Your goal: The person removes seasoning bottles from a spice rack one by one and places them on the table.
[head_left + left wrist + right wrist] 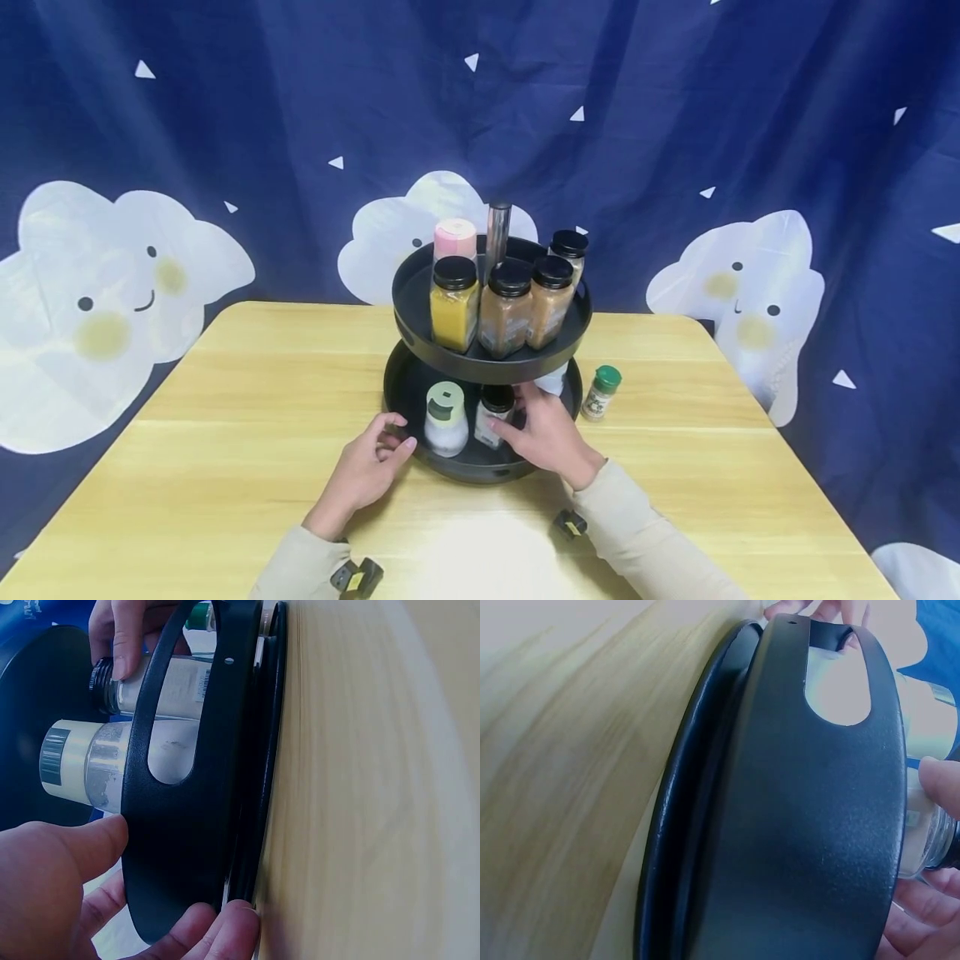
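A black two-tier round tray (487,475) stands on the table. On its lower tier, my right hand (551,433) holds a clear jar with a black lid (491,423), thumb on the near side; the left wrist view also shows this jar (169,686). My left hand (367,467) is at the lower tier's left rim, thumb (105,844) at the top edge and fingertips (236,926) low against the outer wall. Between the hands stands a shaker with a pale green cap (446,421) and white contents. Another white container (553,380) is partly hidden behind the right hand.
On the upper tier (420,329) stand a yellow spice jar (454,312), several brownish black-lidded jars (506,312) and a pink-topped container (455,240) around a metal post (497,233). A small green-capped shaker (600,393) stands on the table, right of the tray.
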A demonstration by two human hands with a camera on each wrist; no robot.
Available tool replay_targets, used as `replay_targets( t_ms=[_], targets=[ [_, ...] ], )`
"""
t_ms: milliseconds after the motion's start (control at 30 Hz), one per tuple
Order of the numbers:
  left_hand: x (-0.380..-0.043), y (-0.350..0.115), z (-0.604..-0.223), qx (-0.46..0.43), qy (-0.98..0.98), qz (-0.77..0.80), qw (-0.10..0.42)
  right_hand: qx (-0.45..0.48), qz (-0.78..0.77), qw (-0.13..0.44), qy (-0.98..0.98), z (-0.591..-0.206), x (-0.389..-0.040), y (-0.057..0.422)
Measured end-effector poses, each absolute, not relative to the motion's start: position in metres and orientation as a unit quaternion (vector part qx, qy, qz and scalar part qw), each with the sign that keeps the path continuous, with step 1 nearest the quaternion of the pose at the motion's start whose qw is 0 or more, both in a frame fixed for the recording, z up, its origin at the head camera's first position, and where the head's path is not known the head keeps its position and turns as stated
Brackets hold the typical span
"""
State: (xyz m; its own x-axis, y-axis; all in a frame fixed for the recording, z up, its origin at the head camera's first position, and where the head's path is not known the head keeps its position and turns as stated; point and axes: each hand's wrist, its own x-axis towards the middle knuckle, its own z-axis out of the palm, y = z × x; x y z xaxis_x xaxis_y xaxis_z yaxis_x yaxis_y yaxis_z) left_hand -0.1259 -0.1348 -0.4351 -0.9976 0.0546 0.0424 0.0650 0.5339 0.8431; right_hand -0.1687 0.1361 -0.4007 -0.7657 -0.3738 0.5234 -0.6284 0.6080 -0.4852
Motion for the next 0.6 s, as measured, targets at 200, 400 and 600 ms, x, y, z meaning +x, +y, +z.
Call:
replay_targets(
  t_ms=[200,400,600],
  targets=[
    [-0.1278,-0.1354,-0.4365,-0.035,-0.878,-0.477,0.007,0.284,0.347,0.178,-0.876,-0.4016,-0.1696,0.1374],
    [-0.1302,-0.1342,-0.4360,-0.040,-0.878,-0.476,0.013,0.284,0.356,0.181,-0.872,-0.3993,-0.1699,0.1379],
    [-0.1264,-0.1348,-0.4352,-0.034,-0.878,-0.477,0.011,0.284,0.352,0.174,-0.875,-0.4011,-0.1699,0.1366]
  ],
)
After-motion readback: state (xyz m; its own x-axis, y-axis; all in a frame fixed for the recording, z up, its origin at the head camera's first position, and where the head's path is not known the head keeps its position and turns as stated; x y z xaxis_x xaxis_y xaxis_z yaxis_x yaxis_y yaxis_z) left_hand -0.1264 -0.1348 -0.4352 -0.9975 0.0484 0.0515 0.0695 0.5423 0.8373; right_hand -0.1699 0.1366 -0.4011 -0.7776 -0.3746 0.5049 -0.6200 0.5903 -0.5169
